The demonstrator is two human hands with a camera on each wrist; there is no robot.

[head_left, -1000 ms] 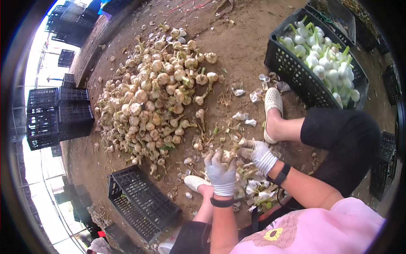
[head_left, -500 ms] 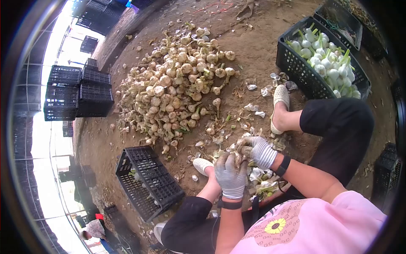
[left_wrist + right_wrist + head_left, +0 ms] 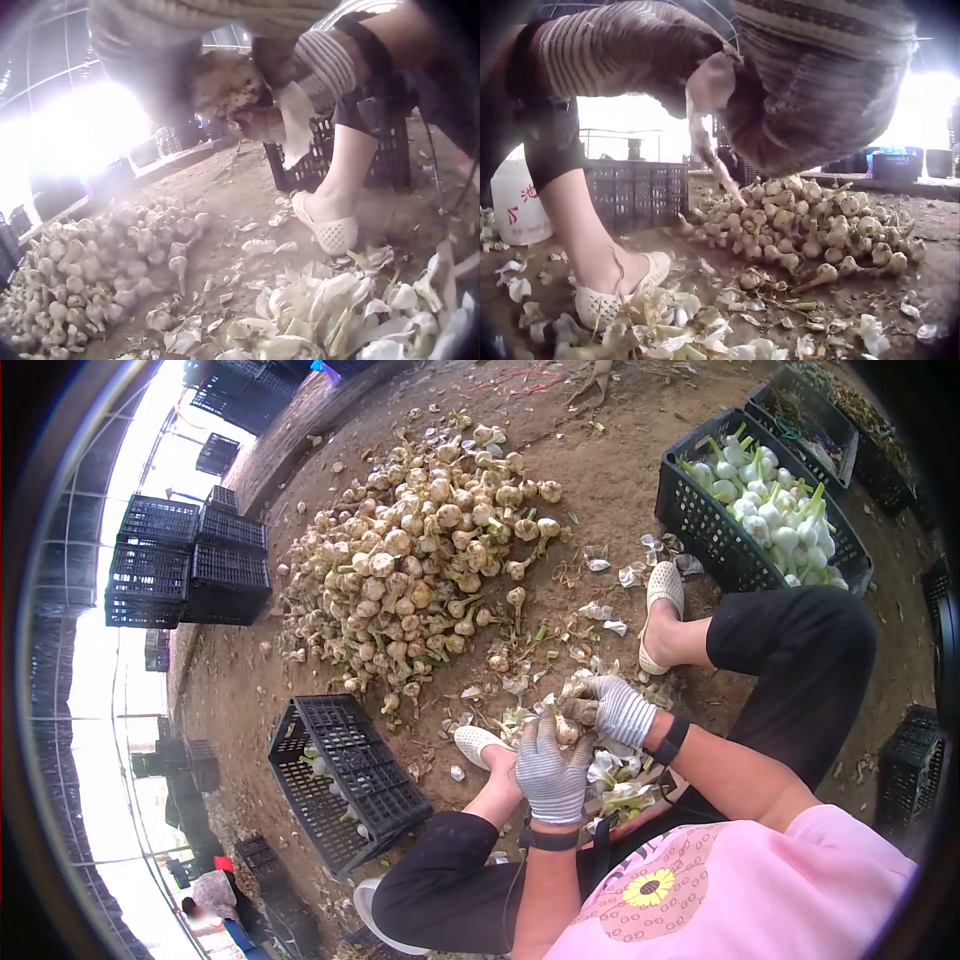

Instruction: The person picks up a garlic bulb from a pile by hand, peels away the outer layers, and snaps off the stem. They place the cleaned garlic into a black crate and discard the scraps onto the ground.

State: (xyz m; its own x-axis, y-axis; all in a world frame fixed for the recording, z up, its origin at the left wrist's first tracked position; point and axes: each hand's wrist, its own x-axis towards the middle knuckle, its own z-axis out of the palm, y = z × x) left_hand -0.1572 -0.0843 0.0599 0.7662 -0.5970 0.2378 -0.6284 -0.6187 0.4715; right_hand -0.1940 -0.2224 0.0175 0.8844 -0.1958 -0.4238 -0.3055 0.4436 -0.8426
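Observation:
Both hands wear grey-white striped gloves and meet over the litter between the feet. A garlic bulb [image 3: 568, 732] sits between them, held by the fingers of the left hand [image 3: 552, 775]. From the other side the right hand [image 3: 615, 710] pinches the same bulb, fingers curled at it. In the left wrist view the bulb's brownish root end [image 3: 223, 84] shows, and a pale flap of skin [image 3: 297, 124] hangs beside the right fingers. The right wrist view has a loose strip of skin [image 3: 718, 169] dangling below the bulb; the gloves cover much of the bulb.
A large heap of unpeeled garlic [image 3: 400, 560] lies ahead on bare soil. At the right stands a black crate [image 3: 720, 540] of clean white garlic. A tilted black crate [image 3: 350, 780] sits at left, and peeled skins [image 3: 622, 792] lie below the hands. Stacked crates [image 3: 190, 560] stand farther left.
The head view has shifted, so the heap and crates appear farther right. Both hands stay together at the garlic bulb, the right fingers now closer over it.

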